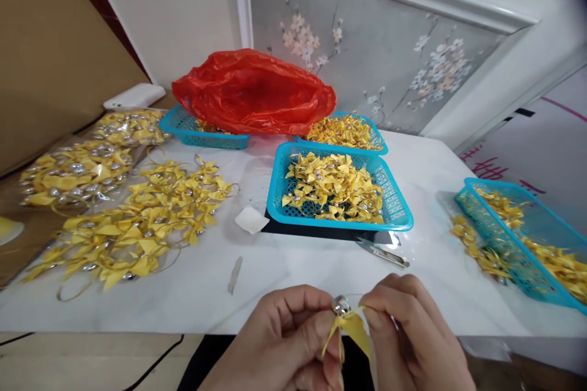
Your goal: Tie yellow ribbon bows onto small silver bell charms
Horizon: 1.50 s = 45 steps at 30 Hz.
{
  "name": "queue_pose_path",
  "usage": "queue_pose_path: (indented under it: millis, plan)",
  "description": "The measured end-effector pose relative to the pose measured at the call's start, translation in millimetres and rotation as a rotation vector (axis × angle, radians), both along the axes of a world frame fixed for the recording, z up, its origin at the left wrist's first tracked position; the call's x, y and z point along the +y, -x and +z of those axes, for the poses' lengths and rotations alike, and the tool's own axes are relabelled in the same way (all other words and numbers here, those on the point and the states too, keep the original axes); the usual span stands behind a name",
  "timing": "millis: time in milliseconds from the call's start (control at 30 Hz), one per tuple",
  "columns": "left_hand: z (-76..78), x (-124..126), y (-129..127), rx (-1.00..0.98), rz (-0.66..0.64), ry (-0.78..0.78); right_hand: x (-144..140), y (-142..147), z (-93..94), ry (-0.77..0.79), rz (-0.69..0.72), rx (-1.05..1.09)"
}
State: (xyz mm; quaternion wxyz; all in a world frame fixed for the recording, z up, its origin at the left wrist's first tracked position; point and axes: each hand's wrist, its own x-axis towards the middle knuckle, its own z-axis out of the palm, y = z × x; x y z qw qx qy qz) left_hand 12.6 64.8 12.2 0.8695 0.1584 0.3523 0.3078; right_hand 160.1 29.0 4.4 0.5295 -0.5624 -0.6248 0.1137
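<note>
A small yellow ribbon bow (pixel 349 325) with a silver bell (pixel 341 303) sits at 6 o'clock, bell up, tails hanging toward 6. The left hand (pixel 287 342) and right hand (pixel 413 342) meet knuckles-up, fingers pinched on it. At 12 o'clock, a blue basket (pixel 398 208) on the worktop (pixel 192 287).

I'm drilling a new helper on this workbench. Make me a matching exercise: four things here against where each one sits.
Things:
1. red plastic bag
2. yellow bow with a silver bell
3. metal tweezers
4. strung yellow bows

Places:
A. loose on the table, left
B. on the far baskets
C. pinched between the left hand and right hand
D. on the table just in front of the middle basket

Pairs: 1-B, 2-C, 3-D, 4-A
</note>
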Motion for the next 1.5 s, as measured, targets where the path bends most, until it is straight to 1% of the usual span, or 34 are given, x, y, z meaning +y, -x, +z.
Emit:
queue_pose_path:
  millis: [67, 167, 333, 400, 533, 667, 767, 933, 1033, 1167, 1233, 1367, 1433, 1500]
  plan:
    - [2.4, 2.4, 1.4, -0.001, 0.015, 0.015, 1.2, -3.0, -3.0, 0.028, 0.051, 0.060]
    - [7.2, 6.5, 2.9, 0.007, -0.030, 0.058, 3.3, -5.4, -7.7, 0.063, 0.112, 0.150]
    - [9.9, 7.2, 3.0, -0.012, -0.109, 0.083, 6.2, -4.5, -12.7, 0.122, 0.139, 0.225]
    - [9.3, 6.4, 3.3, -0.010, -0.125, 0.088, 7.0, -4.2, -13.0, 0.109, 0.164, 0.242]
    - [8.4, 6.4, 4.1, 0.000, -0.097, 0.124, 7.9, -4.2, -11.4, 0.044, 0.201, 0.264]
    - [8.3, 6.2, 4.0, -0.008, -0.092, 0.125, 9.1, -4.4, -9.6, 0.025, 0.198, 0.241]
    - [7.2, 4.5, 4.1, 0.005, -0.096, 0.108, 10.5, -7.0, -10.4, 0.030, 0.187, 0.182]
    - [7.0, 3.2, 3.9, 0.045, -0.120, 0.070, 14.8, -16.2, -14.1, 0.033, 0.249, 0.076]
    - [10.0, 4.7, 2.0, 0.126, -0.146, -0.016, 18.1, -19.1, -15.6, 0.039, 0.296, 0.002]
    - [12.8, 5.8, 0.8, 0.287, -0.148, -0.245, 19.8, -18.4, -16.7, 0.113, 0.322, -0.009]
    - [11.4, 5.1, 1.2, 0.335, -0.101, -0.342, 19.0, -17.8, -17.2, 0.123, 0.329, -0.033]
    - [4.7, 1.4, 2.6, 0.412, 0.041, -0.517, 16.5, -20.0, -17.5, 0.112, 0.333, -0.091]
    - [1.3, -0.9, 3.5, 0.424, 0.091, -0.571, 16.1, -24.9, -16.5, 0.118, 0.331, -0.105]
    - [-0.8, -2.7, 4.7, 0.429, 0.109, -0.613, 16.8, -32.8, -13.9, 0.143, 0.288, -0.103]
